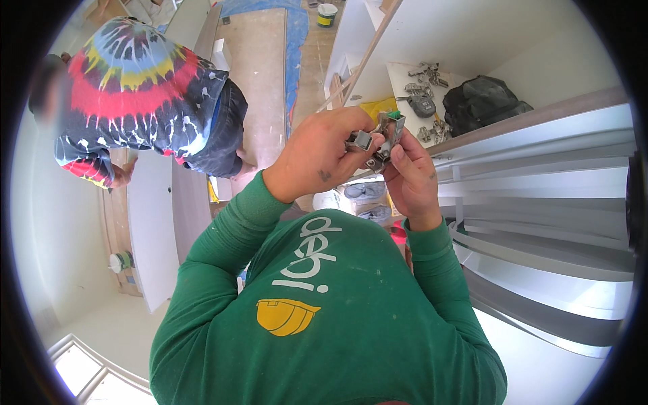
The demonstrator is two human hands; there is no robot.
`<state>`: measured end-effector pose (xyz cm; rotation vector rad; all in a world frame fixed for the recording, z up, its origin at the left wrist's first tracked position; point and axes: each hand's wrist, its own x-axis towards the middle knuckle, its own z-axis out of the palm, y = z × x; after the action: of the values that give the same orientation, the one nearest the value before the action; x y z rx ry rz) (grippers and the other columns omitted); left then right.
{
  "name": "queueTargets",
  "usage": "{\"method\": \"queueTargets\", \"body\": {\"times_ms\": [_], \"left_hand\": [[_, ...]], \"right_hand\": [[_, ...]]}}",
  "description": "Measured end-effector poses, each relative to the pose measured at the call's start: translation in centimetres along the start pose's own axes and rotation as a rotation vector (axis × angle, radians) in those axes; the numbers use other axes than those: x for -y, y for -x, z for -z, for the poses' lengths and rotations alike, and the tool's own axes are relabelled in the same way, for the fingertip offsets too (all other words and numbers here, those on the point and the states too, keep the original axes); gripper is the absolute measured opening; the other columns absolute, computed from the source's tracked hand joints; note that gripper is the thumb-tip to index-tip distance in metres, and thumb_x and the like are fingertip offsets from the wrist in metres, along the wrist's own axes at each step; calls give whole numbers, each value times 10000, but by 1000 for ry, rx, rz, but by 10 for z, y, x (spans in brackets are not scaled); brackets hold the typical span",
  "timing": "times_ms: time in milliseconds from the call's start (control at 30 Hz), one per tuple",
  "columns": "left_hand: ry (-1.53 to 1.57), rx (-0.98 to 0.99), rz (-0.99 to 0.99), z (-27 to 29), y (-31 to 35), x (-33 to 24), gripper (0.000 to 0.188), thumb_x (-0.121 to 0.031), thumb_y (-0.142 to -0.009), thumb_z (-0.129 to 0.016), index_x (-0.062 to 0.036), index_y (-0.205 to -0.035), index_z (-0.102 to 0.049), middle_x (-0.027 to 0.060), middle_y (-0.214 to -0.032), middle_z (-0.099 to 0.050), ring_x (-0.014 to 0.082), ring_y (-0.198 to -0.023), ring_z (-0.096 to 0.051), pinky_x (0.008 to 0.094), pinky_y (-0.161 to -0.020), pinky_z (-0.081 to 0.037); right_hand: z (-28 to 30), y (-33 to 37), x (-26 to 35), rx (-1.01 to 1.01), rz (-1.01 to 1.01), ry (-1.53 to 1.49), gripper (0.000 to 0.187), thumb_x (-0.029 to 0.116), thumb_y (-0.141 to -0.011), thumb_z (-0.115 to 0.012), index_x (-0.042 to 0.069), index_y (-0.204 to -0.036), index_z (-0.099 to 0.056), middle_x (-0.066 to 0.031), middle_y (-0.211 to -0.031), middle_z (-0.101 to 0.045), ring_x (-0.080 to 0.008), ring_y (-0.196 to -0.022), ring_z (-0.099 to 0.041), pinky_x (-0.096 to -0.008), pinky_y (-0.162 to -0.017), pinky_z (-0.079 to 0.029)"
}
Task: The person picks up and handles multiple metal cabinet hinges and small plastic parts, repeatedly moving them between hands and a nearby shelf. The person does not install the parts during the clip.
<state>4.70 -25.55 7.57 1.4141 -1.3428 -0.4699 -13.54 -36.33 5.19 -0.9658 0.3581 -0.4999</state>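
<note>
In front of my chest, both hands hold metal cabinet hinges. My left hand (317,158) comes in from the left, its fingers closed around a hinge (362,140) with a squarish end showing past the thumb. My right hand (413,181) pinches another hinge (393,128) from the right, with a small green piece at its top. The metal parts meet or overlap between my fingers; whether they are joined I cannot tell. Beyond my right hand, several more hinges (430,73) lie on a white shelf board (399,75).
A black bag (482,106) and a dark grey tool like a tape measure (422,106) sit on that shelf. At the left a co-worker in a tie-dye top (135,88) bends over white panels (150,229). A paint bucket (327,15) stands far off. Grey-white slats (540,216) run along my right.
</note>
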Motion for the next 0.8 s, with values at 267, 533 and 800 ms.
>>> {"method": "queueTargets", "body": {"times_ms": [267, 533, 800], "left_hand": [[-105, -53, -185, 0, 1, -8, 188, -167, -901, -786, -49, -920, -641, 129, -796, -643, 341, -682, -621, 415, -615, -489], [-138, -49, -193, 3, 1, -5, 214, -183, -895, -787, -53, -911, -618, 144, -812, -657, 366, -705, -638, 432, -618, -499], [-111, 10, -107, 4, -2, -8, 261, -208, -894, -809, -26, -951, -631, 165, -831, -671, 343, -654, -649, 411, -598, -513]], "right_hand": [[1, -1, -5, 91, -47, -193, 558, 228, -1080, -605, 1, -1559, -429, -106, -1495, -562, -233, -1359, -571, -444, -1167, -450], [10, -3, -13, 163, -70, -250, 611, 255, -1083, -591, -2, -1591, -371, -114, -1547, -517, -247, -1402, -543, -459, -1187, -434], [10, -7, -16, 173, -83, -284, 620, 307, -1111, -529, 25, -1619, -315, -111, -1513, -540, -256, -1363, -578, -467, -1130, -497]]}}
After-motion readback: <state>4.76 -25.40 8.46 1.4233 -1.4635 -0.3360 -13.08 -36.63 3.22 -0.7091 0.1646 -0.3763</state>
